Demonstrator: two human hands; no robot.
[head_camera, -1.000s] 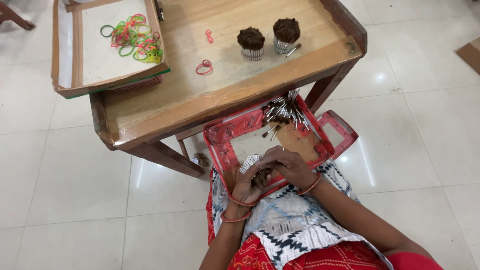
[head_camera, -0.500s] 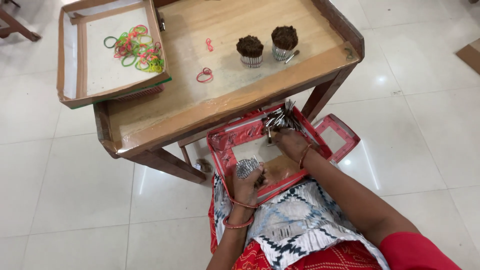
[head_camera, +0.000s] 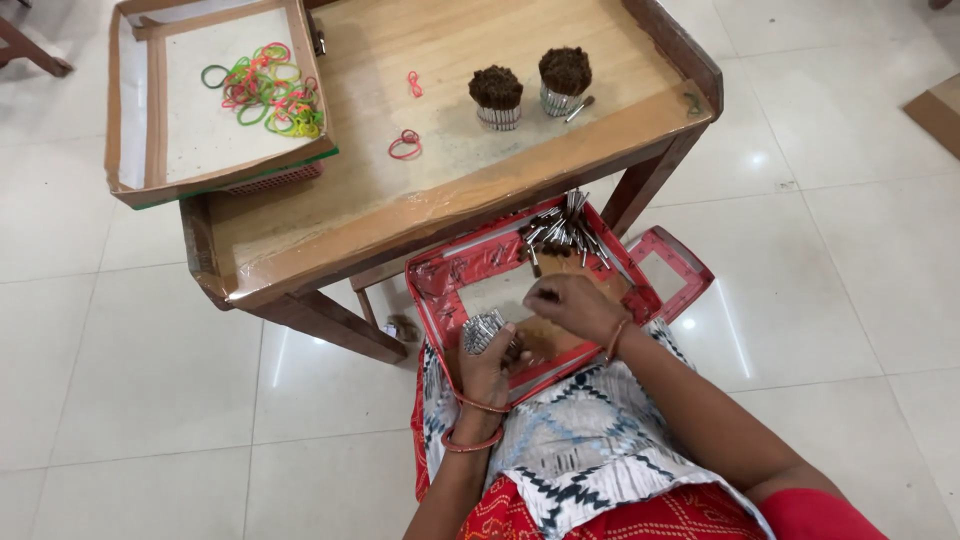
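A bundle of silver sticks (head_camera: 483, 331) is held upright in the left hand (head_camera: 490, 368), with the fingers closed around its lower part and the stick ends showing above the fist. The hand is positioned over the near left part of a red tray (head_camera: 440, 300) that rests on the lap. The right hand (head_camera: 572, 303) is placed over the middle of the tray, palm down, with the fingers curled narrowly together; whether anything is pinched between the fingertips cannot be told. The two hands are near each other but not touching. Bangles are worn on both wrists.

A loose pile of silver sticks (head_camera: 558, 232) with dark tips is located in the far corner of the tray, just beyond the right hand. A second red piece, the tray's flap or lid (head_camera: 678, 270), is seen at the right side of the tray above the white tiled floor (head_camera: 150, 370).

A low wooden table (head_camera: 440, 190) stands directly beyond the tray. Two finished bundles with dark tops (head_camera: 497, 96) (head_camera: 565, 80) are set upright on it, side by side, toward its right end. Two small red rubber bands (head_camera: 405, 145) (head_camera: 414, 82) lie on the tabletop to the left of the bundles. A shallow cardboard tray (head_camera: 140, 120) sits on the left end of the table, and a heap of coloured rubber bands (head_camera: 265, 88) is contained in it.
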